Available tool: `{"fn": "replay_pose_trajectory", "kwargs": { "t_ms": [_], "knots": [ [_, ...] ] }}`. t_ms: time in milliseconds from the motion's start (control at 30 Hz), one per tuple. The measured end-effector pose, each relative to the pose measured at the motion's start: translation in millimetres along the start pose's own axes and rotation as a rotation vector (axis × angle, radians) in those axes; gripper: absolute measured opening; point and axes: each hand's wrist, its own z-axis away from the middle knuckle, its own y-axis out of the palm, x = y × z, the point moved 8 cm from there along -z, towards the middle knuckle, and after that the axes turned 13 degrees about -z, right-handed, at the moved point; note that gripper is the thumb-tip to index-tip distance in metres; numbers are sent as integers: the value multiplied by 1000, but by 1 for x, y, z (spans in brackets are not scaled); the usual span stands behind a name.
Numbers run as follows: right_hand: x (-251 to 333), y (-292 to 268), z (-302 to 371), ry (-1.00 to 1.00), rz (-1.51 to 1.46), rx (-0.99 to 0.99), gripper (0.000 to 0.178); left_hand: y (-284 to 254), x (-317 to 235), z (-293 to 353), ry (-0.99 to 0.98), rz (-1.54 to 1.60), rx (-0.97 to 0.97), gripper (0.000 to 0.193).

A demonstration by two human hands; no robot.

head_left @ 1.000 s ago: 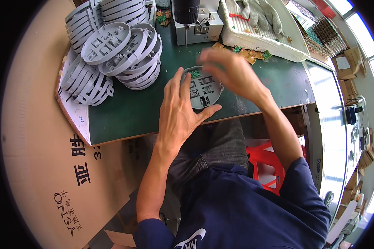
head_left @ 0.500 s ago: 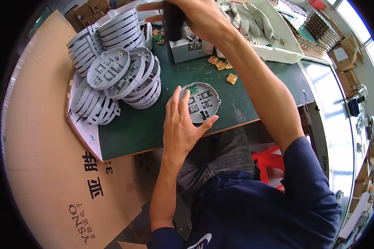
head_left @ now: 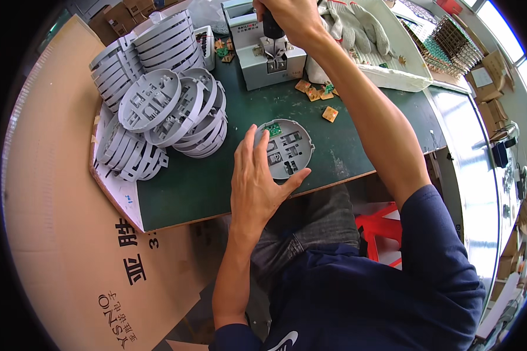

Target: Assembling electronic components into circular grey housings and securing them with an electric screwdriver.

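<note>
A big sheet of brown cardboard [head_left: 58,234] is spread on the left, and part of it is tucked under the green table [head_left: 199,187], so the printed marks on it are cut off at the table edge. On the far left of the table a tall heap of grey round plastic discs [head_left: 158,111] is stacked, some flat and some leaning on each other — they are kept close, likely so that one can be reached easily. How many discs are in the heap cannot be counted, since many are hidden under others. Farther back a small grey box machine [head_left: 269,55] is set, and the right hand [head_left: 290,16] is closed around a dark tool handle [head_left: 271,26] that is pressed down onto the top of it; the tip of the tool is hidden, and the upper part of the hand is cut off by the picture edge. One grey round disc [head_left: 287,149] is laid flat near the front edge of the table, with a small green board [head_left: 273,131] fitted in it. The left hand [head_left: 257,184] is spread wide and flat, with the fingers resting on the disc's rim — it seems to be held steady this way. Little tan square pieces [head_left: 316,93] are scattered near the machine, and what they are is hard to make out.
</note>
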Motion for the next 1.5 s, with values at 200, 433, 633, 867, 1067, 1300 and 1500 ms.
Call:
{"fn": "replay_pose_trajectory", "kwargs": {
  "t_ms": [200,433,633,867,1067,1300,1500],
  "knots": [
    [3,6,29,77,-139,108,23,2,2,1,6,-8,-20,95],
    [46,28,89,-333,39,359,51,0,0,-1,34,-29,-47,93],
    [9,26,100,243,-228,197,28,1,-1,0,37,-37,-47,94],
    [9,29,101,250,-258,177,34,2,2,1,27,-8,-71,92],
    [3,26,100,236,-221,206,36,1,0,0,39,-24,-51,94],
    [8,28,101,248,-226,180,21,1,0,1,46,-13,-66,93],
    [-2,31,102,262,-212,274,24,1,0,0,48,-22,-70,93]
  ]
}}
